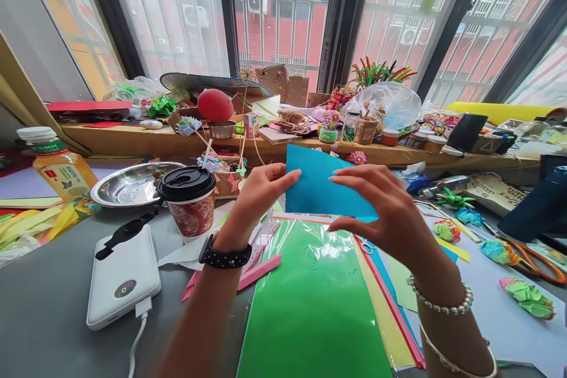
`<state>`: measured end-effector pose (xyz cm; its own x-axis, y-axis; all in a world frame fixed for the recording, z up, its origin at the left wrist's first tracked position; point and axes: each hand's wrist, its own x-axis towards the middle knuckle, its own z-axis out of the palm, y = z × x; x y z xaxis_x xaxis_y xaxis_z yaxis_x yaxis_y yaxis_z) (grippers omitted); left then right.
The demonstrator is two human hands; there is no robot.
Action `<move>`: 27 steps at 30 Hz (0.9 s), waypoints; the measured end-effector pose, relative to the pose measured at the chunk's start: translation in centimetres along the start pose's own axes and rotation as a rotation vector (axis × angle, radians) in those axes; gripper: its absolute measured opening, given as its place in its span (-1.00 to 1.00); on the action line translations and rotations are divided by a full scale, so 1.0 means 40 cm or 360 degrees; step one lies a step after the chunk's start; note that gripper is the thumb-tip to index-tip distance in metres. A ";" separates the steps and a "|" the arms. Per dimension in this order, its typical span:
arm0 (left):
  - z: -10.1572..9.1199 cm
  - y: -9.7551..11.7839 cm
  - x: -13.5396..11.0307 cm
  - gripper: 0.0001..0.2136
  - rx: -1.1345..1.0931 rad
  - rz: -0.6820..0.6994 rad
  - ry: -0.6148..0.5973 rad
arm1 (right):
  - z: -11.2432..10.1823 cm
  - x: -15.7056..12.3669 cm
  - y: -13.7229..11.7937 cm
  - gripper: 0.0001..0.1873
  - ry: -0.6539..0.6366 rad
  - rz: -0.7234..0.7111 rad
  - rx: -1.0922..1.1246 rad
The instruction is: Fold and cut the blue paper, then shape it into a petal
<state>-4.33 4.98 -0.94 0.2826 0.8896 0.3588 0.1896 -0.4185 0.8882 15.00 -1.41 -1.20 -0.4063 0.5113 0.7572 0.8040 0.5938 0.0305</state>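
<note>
A folded sheet of blue paper [316, 186] is held up above the grey table between both hands. My left hand [257, 192] pinches its left edge with thumb and fingers closed on it; a black beaded band is on that wrist. My right hand [385, 207] grips the right side from the front, fingers laid across the top edge, with bracelets on the wrist. Below the hands lies a pack of coloured paper in clear wrap, the green sheet [310, 307] on top.
A lidded paper cup [190, 201], a metal plate [133, 183], a tea bottle [62, 168] and a white power bank [121, 277] stand at left. Orange scissors [531, 257] and folded paper flowers [527, 298] lie at right. A cluttered wooden sill [133, 139] runs behind.
</note>
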 end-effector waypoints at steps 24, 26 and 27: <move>0.017 0.025 -0.020 -0.60 -0.0242 0.0183 -0.0144 | 0.029 0.000 -0.039 -0.87 0.0539 0.0235 0.0065; 0.023 0.029 -0.025 -0.49 -0.0220 0.0167 -0.0148 | 0.027 0.001 -0.040 -0.92 0.0621 0.0426 0.0096; 0.028 0.030 -0.028 -0.40 -0.0201 0.0151 -0.0135 | 0.026 0.002 -0.041 -0.92 0.0634 0.0518 0.0144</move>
<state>-3.36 3.29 -0.57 0.3729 0.8263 0.4220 0.0403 -0.4688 0.8824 13.19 -1.69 -1.88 0.0695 0.4127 0.9082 0.8133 0.5037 -0.2911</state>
